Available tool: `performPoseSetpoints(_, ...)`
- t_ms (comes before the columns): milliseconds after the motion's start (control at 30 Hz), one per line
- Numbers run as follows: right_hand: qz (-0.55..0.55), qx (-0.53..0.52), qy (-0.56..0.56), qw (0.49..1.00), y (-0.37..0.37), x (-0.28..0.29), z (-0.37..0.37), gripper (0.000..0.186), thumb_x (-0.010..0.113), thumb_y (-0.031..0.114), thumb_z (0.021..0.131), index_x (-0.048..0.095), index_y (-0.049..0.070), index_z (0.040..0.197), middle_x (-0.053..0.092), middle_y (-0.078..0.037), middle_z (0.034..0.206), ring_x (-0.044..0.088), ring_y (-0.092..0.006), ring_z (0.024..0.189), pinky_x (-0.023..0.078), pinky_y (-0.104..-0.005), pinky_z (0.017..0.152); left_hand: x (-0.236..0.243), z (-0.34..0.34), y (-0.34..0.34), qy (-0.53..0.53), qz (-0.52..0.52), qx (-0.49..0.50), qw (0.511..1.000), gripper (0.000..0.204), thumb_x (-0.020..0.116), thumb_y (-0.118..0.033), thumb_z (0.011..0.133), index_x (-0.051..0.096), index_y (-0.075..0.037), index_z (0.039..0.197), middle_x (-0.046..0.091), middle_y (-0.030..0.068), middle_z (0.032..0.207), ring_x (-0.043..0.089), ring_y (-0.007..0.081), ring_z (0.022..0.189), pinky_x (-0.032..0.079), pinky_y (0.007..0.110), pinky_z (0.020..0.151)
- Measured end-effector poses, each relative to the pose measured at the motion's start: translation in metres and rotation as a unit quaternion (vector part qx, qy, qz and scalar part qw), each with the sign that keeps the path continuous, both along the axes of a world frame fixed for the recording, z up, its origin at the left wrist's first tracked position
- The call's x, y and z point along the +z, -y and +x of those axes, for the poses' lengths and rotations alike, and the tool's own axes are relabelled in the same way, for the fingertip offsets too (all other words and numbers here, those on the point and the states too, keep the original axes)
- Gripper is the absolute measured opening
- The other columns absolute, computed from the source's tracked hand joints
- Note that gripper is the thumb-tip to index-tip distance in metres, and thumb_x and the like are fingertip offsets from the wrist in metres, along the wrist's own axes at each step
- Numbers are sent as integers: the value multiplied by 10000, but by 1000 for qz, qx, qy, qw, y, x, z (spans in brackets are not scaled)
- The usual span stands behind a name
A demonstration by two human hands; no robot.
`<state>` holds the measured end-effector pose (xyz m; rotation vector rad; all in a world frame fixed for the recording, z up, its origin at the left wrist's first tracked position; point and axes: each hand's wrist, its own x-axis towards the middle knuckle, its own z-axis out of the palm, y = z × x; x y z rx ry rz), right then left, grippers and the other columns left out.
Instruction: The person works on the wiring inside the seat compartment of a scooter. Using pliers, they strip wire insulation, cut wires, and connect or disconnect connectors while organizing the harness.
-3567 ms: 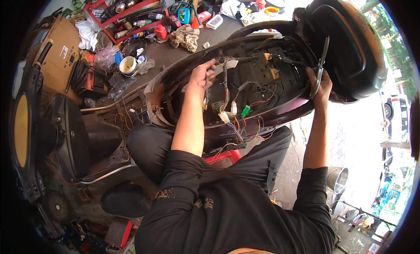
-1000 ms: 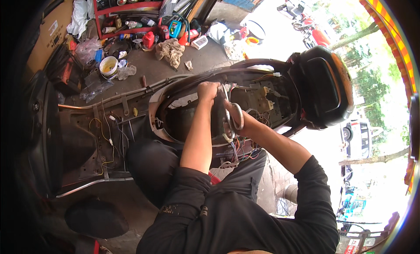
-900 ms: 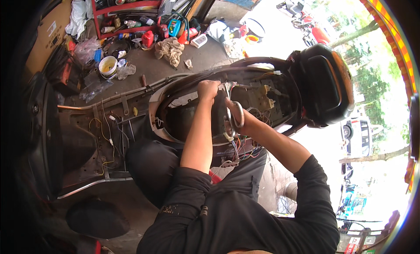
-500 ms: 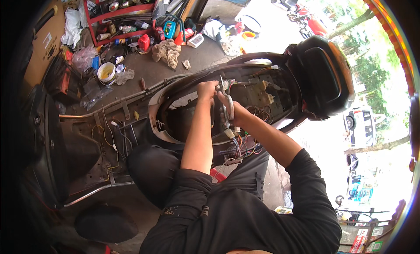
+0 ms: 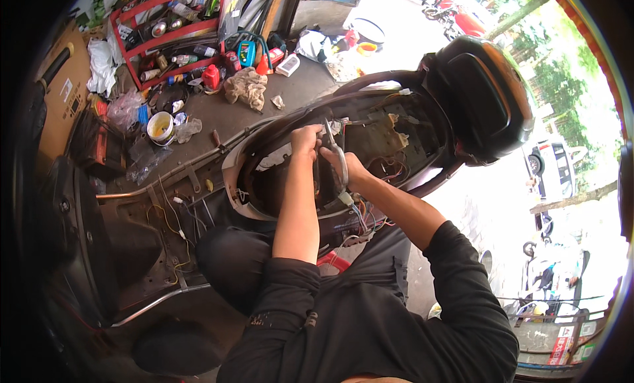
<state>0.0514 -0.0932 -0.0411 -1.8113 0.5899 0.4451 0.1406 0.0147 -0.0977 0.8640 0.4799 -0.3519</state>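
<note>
A stripped scooter body (image 5: 232,175) lies across in front of me, its seat opening bare. Over that opening, my right hand (image 5: 351,172) is closed around the handles of metal pliers (image 5: 342,162), whose nose points away from me. My left hand (image 5: 304,142) is closed in a pinch close beside the pliers' jaws. What its fingers hold is hidden. A white wire connector (image 5: 345,199) with several coloured wires (image 5: 362,214) hangs at the near edge, just below my right hand.
The black top box (image 5: 479,99) stands at the scooter's right end. Loose yellow wires (image 5: 177,241) run over the footboard at left. Beyond the scooter are a white bucket (image 5: 160,127), a crumpled cloth (image 5: 246,88) and a red rack (image 5: 173,33) of bottles.
The view has shifted slightly. Both hands stay together over the opening; the pliers' handles, seen apart before, now appear closer together in my right hand.
</note>
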Motion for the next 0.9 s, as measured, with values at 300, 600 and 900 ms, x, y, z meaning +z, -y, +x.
performPoseSetpoints(300, 322, -37, 19, 946, 13, 33, -4, 517, 623, 610, 916, 518, 118, 798, 516, -30, 672, 521, -181, 599, 440, -337, 571, 0, 4, -3, 10, -91, 118, 989, 260, 684, -238, 949, 550, -119, 760, 508, -18, 640, 474, 107, 479, 350, 276, 414)
performPoseSetpoints(600, 229, 33, 150, 961, 152, 138, -40, 317, 598, 309, 1004, 667, 17, 1107, 698, -56, 878, 664, -124, 731, 546, -278, 636, 13, 0, 16, 159, 78, 36, 984, 160, 780, -186, 867, 680, -70, 915, 534, -50, 680, 416, 30, 477, 285, 209, 421)
performPoseSetpoints(900, -231, 1, 220, 948, 220, 147, -106, 552, 741, 532, 850, 649, -4, 944, 662, -138, 831, 638, -221, 819, 495, -379, 738, 31, 35, 31, 258, 247, -16, 934, 252, 664, -297, 978, 670, -50, 930, 595, -26, 769, 465, 61, 595, 339, 245, 528)
